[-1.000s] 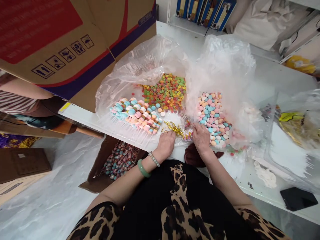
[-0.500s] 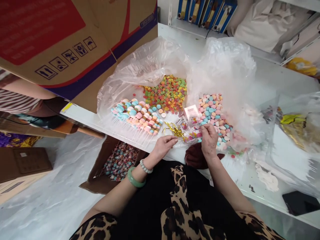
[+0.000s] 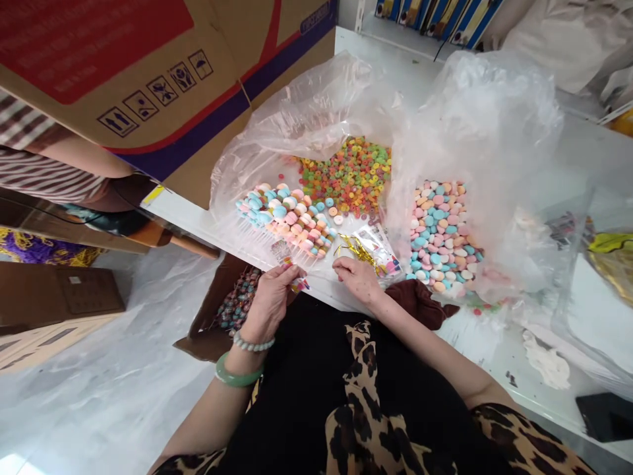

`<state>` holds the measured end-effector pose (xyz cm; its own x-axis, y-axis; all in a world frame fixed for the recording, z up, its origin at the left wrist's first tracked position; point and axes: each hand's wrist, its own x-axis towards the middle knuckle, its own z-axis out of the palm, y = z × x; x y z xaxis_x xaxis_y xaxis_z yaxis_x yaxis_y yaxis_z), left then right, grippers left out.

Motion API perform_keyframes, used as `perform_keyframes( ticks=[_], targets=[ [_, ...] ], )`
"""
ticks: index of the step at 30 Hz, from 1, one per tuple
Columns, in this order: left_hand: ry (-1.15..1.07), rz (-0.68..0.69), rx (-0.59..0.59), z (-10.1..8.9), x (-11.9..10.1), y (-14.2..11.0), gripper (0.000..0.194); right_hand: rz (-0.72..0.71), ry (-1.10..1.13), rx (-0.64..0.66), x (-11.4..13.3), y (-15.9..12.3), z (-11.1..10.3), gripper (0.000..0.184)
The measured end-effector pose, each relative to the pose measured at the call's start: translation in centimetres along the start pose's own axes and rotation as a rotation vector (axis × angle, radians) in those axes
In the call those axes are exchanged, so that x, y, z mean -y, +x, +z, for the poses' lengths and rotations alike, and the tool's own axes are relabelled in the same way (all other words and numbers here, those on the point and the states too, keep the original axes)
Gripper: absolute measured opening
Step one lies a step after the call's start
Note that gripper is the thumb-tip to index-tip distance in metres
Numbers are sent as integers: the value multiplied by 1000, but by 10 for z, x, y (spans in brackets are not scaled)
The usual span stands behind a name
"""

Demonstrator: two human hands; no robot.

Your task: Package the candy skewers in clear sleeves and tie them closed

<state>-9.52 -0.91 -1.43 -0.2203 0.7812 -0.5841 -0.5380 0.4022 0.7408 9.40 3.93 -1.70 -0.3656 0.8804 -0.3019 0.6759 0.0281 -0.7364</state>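
Observation:
My left hand (image 3: 274,290) is closed, pinching a small clear printed plastic bag (image 3: 281,251) at the table's front edge. Bits of its colourful print show on both sides of the fingers. My right hand (image 3: 360,280) has its fingertips pressed together, just in front of a bunch of gold twist ties (image 3: 360,248); whatever they pinch is too small to make out. Beside the ties lies a stack of printed clear bags (image 3: 380,245). Skewers of pastel marshmallow candies (image 3: 291,221) lie in rows behind my left hand, their white sticks pointing towards me.
Ring gummies (image 3: 346,175) and loose pastel candies (image 3: 440,231) lie on clear plastic sheeting (image 3: 479,132). A large carton (image 3: 217,125) stands at left, with a person's striped sleeve (image 3: 39,165) behind. An open box of wrapped lollipops (image 3: 240,300) sits below. A brown cloth (image 3: 420,303) and phone (image 3: 606,415) lie right.
My left hand has moved left and down from the gold ties and now pinches a printed bag. My right hand has moved left, from the printed bags to the ties. The view has shifted.

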Motion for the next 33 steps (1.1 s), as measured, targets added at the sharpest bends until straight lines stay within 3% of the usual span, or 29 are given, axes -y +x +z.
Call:
perform_keyframes(
  ticks=[5, 8, 11, 15, 18, 22, 27, 33],
  targets=[
    [-116, -35, -68, -23, -9, -10, 24, -143, -408, 211, 19, 19, 26, 38],
    [-146, -24, -50, -23, -9, -14, 26, -124, -534, 229, 25, 21, 34, 36],
    [-117, -14, -45, -23, -9, -16, 24, -112, -507, 171, 23, 15, 32, 30],
    [-103, -23, -61, -25, -8, -17, 16, 20, -351, -3, 4, 4, 22, 16],
    [-118, -63, 32, -24, -7, -17, 15, 206, -31, -161, -16, 1, 12, 7],
    [-57, -64, 156, -15, -5, -19, 19, 380, 435, -171, -31, 5, -1, 8],
    [-2, -85, 193, -1, -6, -23, 35, 316, 682, -262, -35, -1, -11, 15],
    [-35, -25, 139, 14, -20, -15, 32, 246, 811, -303, -43, -29, -27, 18]
  ],
)
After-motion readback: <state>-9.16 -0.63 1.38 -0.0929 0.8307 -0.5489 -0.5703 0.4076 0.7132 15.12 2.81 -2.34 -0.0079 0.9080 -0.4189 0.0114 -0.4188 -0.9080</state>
